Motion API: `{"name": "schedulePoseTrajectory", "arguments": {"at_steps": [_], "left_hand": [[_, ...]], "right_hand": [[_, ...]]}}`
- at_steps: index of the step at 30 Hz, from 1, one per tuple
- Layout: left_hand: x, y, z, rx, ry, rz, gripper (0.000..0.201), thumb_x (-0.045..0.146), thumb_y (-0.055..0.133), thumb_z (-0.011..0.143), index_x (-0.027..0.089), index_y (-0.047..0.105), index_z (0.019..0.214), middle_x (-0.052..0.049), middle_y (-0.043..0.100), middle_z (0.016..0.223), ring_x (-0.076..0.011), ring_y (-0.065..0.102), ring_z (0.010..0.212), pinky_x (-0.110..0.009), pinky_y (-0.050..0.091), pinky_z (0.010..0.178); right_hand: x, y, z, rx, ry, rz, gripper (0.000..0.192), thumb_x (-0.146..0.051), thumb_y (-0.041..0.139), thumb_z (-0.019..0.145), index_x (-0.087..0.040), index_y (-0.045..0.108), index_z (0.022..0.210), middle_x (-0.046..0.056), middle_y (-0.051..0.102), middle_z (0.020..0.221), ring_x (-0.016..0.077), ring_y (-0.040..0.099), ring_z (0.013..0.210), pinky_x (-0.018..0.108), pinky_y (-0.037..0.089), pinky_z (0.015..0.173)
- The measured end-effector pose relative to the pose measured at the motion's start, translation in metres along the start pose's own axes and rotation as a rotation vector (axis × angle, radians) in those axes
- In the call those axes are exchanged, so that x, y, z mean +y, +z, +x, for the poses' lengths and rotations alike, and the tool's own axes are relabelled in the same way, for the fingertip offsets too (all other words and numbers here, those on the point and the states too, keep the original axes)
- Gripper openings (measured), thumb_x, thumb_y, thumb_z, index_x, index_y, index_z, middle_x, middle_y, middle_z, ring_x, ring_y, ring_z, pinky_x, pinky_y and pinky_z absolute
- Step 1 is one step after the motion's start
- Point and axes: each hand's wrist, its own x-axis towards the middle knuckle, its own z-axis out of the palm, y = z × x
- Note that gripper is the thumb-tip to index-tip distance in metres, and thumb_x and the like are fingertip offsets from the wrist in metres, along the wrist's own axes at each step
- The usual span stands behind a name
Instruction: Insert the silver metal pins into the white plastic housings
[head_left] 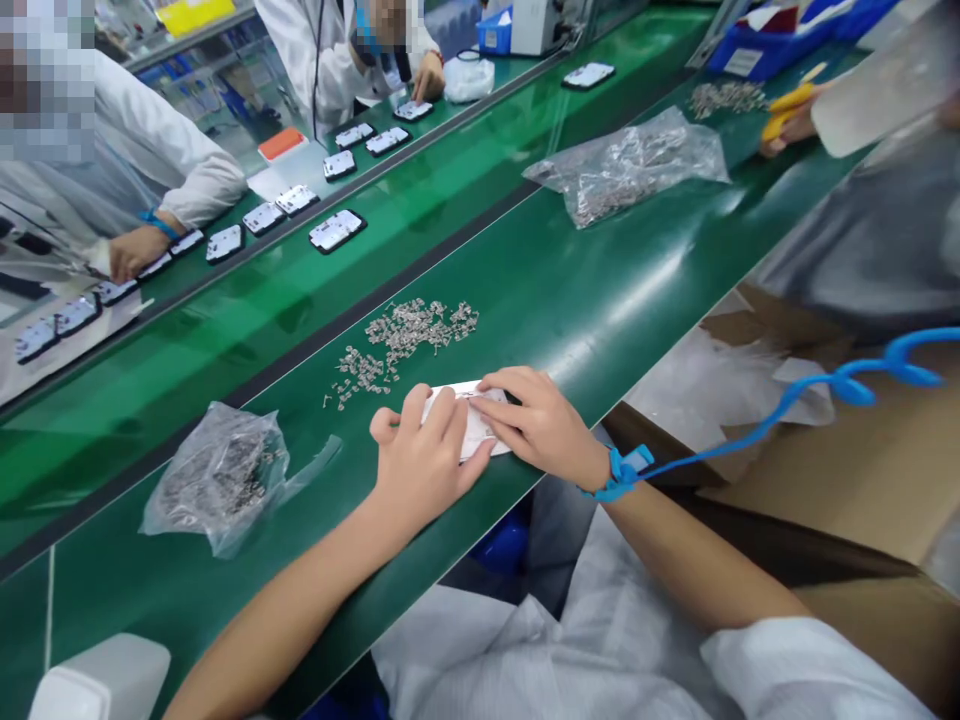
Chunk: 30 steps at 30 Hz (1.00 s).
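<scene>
A flat white panel (475,432) lies on the green work surface, partly covered by both hands. My left hand (420,450) curls over its left part, with the thumb along the near edge and fingertips on top. From the right, my right hand (544,420) brings its fingertips together over the panel's middle, close to the left index finger. Whatever small thing sits between those fingertips is too hidden to name. Just beyond the hands is a loose pile of small metal clips (420,328). A clear plastic bag (217,480) of similar metal parts lies to the left.
A blue coiled cord (787,405) runs from my right wrist strap. Another bag of parts (630,165) lies farther along the bench. Across a green conveyor strip (262,300), co-workers handle white panels. A hand with yellow-handled scissors (787,110) is at right. Open cardboard boxes (840,480) stand beside me.
</scene>
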Motion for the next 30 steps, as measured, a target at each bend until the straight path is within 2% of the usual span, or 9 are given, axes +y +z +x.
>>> {"name": "schedulePoseTrajectory", "arguments": {"at_steps": [3,9,18,25,30], "left_hand": [[-0.004,0.005,0.001,-0.031,0.027,-0.023,0.037,0.047,0.06,0.1,0.014,0.073,0.111,-0.01,0.075,0.111,-0.0328,0.061,0.11,-0.043,0.03,0.074],[-0.001,0.008,-0.002,0.016,0.038,-0.054,0.034,0.042,0.064,0.098,0.013,0.072,0.113,-0.009,0.075,0.109,-0.0333,0.063,0.109,-0.044,0.036,0.082],[-0.002,0.009,-0.001,0.096,0.063,0.048,0.03,0.044,0.064,0.098,0.017,0.072,0.106,-0.005,0.075,0.103,-0.03,0.062,0.105,-0.042,0.026,0.073],[-0.002,0.012,-0.008,0.106,0.084,0.067,0.032,0.043,0.058,0.1,0.018,0.071,0.115,-0.006,0.075,0.114,-0.0327,0.061,0.112,-0.043,0.027,0.074],[-0.002,0.016,-0.011,0.082,0.067,0.031,0.032,0.042,0.052,0.103,0.02,0.071,0.117,-0.006,0.076,0.113,-0.0345,0.063,0.113,-0.044,0.03,0.079]], "right_hand": [[0.0,-0.003,0.002,0.006,-0.029,-0.021,0.026,-0.022,0.051,0.104,-0.021,0.073,0.119,0.012,0.069,0.123,0.0264,0.059,0.114,0.044,0.051,0.089],[-0.001,-0.004,0.003,0.015,-0.033,-0.016,0.026,-0.022,0.052,0.104,-0.021,0.074,0.118,0.012,0.068,0.123,0.0259,0.059,0.114,0.043,0.051,0.09],[0.004,-0.004,0.003,-0.024,-0.042,-0.005,0.027,-0.015,0.054,0.101,-0.019,0.074,0.119,0.014,0.065,0.125,0.0272,0.058,0.115,0.044,0.053,0.09],[0.004,-0.003,0.001,0.008,-0.077,-0.022,0.027,-0.015,0.053,0.1,-0.019,0.075,0.116,0.015,0.066,0.124,0.0282,0.06,0.116,0.046,0.054,0.09],[0.003,-0.003,0.002,-0.012,-0.053,-0.034,0.028,-0.015,0.054,0.1,-0.019,0.074,0.119,0.015,0.065,0.125,0.0274,0.06,0.115,0.045,0.054,0.089]]}}
